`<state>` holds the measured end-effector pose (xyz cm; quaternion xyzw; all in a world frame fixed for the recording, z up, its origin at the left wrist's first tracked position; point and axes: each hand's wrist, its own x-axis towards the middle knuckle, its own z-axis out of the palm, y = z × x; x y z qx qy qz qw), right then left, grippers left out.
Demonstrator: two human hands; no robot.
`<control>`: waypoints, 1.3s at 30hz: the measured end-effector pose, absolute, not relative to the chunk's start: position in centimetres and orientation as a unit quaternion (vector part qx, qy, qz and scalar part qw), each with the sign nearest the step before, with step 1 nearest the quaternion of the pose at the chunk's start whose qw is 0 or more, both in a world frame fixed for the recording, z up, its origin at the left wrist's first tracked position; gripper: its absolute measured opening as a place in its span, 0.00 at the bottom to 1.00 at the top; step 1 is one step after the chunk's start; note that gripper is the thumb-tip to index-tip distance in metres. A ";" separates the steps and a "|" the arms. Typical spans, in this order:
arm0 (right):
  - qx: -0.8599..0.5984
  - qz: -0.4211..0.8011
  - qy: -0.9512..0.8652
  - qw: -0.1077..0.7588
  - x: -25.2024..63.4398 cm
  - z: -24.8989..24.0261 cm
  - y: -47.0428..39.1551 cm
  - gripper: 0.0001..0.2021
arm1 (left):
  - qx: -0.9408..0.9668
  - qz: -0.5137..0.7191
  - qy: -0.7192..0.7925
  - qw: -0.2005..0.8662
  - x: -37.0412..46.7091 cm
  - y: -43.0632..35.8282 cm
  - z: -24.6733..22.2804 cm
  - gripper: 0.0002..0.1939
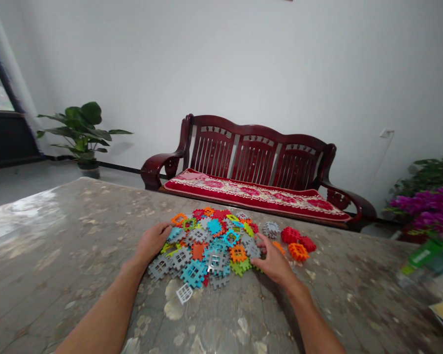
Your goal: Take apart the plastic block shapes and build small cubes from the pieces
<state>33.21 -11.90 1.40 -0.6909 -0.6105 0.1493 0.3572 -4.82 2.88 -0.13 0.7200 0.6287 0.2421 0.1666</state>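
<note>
A heaped pile of interlocking plastic building tiles (198, 251) in blue, grey, orange, red and green lies on the table. Several tiles have window-like openings. My left hand (154, 242) rests against the pile's left side, fingers stretched towards a blue-grey tile (175, 234). At the right side, my right hand (274, 259) is open, its thumb and fingers apart beside a grey tile (251, 246). Whether the fingertips touch that tile is hard to make out. A small white window-frame piece (184, 293) lies in front of the pile.
Right of the pile sit a grey assembled block (270, 229), red blocks (291, 235) and an orange block (298, 251). Blurred items, including a green package (424, 255), stand at the table's right. Beyond the patterned table (77, 255) is a wooden bench (253, 152).
</note>
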 end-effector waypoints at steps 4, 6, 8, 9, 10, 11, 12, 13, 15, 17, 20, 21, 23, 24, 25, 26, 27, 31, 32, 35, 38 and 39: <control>-0.708 0.075 -0.629 0.311 32.8 1.6 -12.1 0.37 | 0.722 0.255 0.622 0.167 -4.8 2.9 -0.2 0.23; -0.709 0.042 -0.638 0.297 32.5 1.5 -12.2 0.36 | 0.721 0.259 0.620 0.167 -4.9 3.0 -0.3 0.23; -0.705 0.018 -0.645 0.294 32.2 1.4 -12.2 0.36 | 0.721 0.259 0.620 0.168 -4.9 3.1 -0.4 0.23; -0.703 0.009 -0.647 0.296 32.1 1.4 -12.1 0.36 | 0.722 0.260 0.619 0.168 -4.9 3.1 -0.4 0.23; -0.701 0.002 -0.648 0.298 32.0 1.3 -12.1 0.35 | 0.723 0.260 0.618 0.168 -4.9 3.2 -0.5 0.24; -0.699 -0.003 -0.648 0.300 32.0 1.3 -12.1 0.35 | 0.723 0.261 0.618 0.167 -4.9 3.2 -0.5 0.24; -0.698 -0.005 -0.648 0.303 32.0 1.3 -12.0 0.35 | 0.723 0.260 0.618 0.166 -4.9 3.2 -0.4 0.24; -0.698 -0.004 -0.647 0.306 32.0 1.3 -12.0 0.35 | 0.722 0.258 0.620 0.166 -4.9 3.2 -0.4 0.24; -0.698 0.006 -0.645 0.312 32.3 1.5 -11.9 0.35 | 0.722 0.251 0.622 0.168 -4.9 3.2 -0.3 0.25; -0.701 0.017 -0.636 0.323 32.9 1.8 -11.8 0.35 | 0.722 0.246 0.624 0.169 -4.9 3.2 -0.2 0.25; -0.707 0.043 -0.610 0.354 34.6 2.2 -11.2 0.35 | 0.719 0.250 0.626 0.168 -4.9 3.2 -0.2 0.24; -0.709 0.050 -0.599 0.368 35.3 2.4 -10.9 0.35 | 0.719 0.251 0.626 0.166 -4.9 3.3 -0.3 0.24; -0.714 0.055 -0.581 0.388 36.9 2.6 -10.2 0.36 | 0.722 0.251 0.624 0.165 -5.0 3.4 -0.5 0.24; -0.717 0.050 -0.575 0.392 37.6 2.7 -9.7 0.36 | 0.723 0.251 0.622 0.164 -5.0 3.5 -0.6 0.24; -0.720 0.042 -0.572 0.390 38.4 2.8 -9.3 0.36 | 0.724 0.251 0.621 0.165 -5.1 3.5 -0.7 0.24; -0.723 0.030 -0.572 0.386 39.1 2.9 -8.8 0.36 | 0.723 0.253 0.621 0.165 -5.1 3.6 -0.8 0.24; -0.726 0.018 -0.572 0.380 39.8 3.0 -8.3 0.36 | 0.722 0.256 0.621 0.164 -5.1 3.6 -0.8 0.24; -0.736 -0.017 -0.579 0.351 42.0 3.8 -6.5 0.36 | 0.725 0.263 0.614 0.168 -5.1 3.4 -0.7 0.24; -0.737 -0.017 -0.584 0.340 42.4 3.9 -6.1 0.36 | 0.726 0.264 0.613 0.169 -5.1 3.3 -0.6 0.24; -0.742 -0.002 -0.602 0.296 43.4 4.4 -5.1 0.38 | 0.727 0.263 0.612 0.167 -5.0 3.1 -0.3 0.25; -0.748 0.012 -0.612 0.255 44.0 4.9 -4.4 0.39 | 0.726 0.260 0.615 0.164 -5.0 3.2 -0.4 0.24; -0.752 0.017 -0.614 0.241 44.1 5.0 -4.3 0.39 | 0.726 0.260 0.616 0.164 -5.1 3.3 -0.4 0.24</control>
